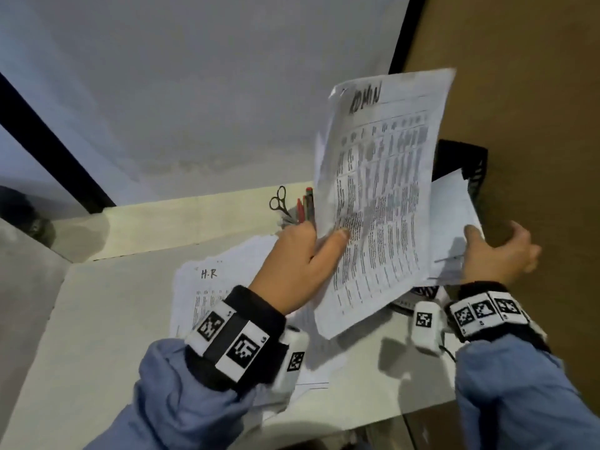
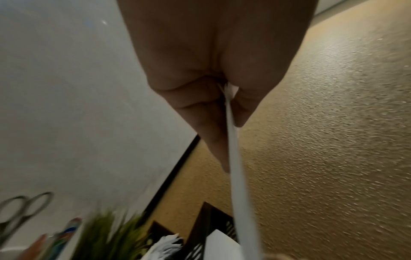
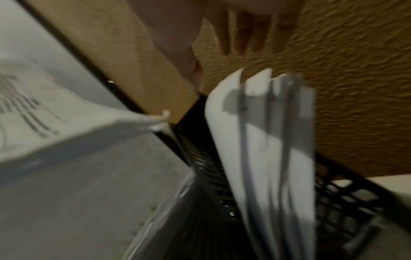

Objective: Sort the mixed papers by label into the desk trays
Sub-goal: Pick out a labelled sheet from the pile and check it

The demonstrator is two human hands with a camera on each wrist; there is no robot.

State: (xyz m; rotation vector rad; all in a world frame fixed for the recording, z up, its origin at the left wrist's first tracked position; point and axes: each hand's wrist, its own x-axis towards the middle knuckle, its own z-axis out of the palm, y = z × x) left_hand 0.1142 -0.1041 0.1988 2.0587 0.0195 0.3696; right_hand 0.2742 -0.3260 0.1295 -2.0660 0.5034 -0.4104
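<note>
My left hand (image 1: 328, 243) pinches the lower left edge of a printed sheet headed "ADMIN" (image 1: 383, 190) and holds it upright above the desk. The left wrist view shows the sheet (image 2: 239, 176) edge-on between thumb and fingers (image 2: 213, 133). Behind it at the right wall stands a black mesh tray (image 1: 467, 160) with white papers (image 1: 454, 209) leaning in it. My right hand (image 1: 496, 251) is spread beside those papers, thumb at their edge, holding nothing. In the right wrist view the straight fingers (image 3: 240, 35) hover over the tray papers (image 3: 266, 140). A sheet marked "H.R" (image 1: 207, 287) lies on the desk.
A holder with scissors (image 1: 278, 201) and pens (image 1: 306, 206) stands at the desk's back, left of the lifted sheet, with a green plant (image 2: 106, 237) beside it. A brown textured wall (image 1: 519, 92) closes the right side. More loose papers lie under the left forearm.
</note>
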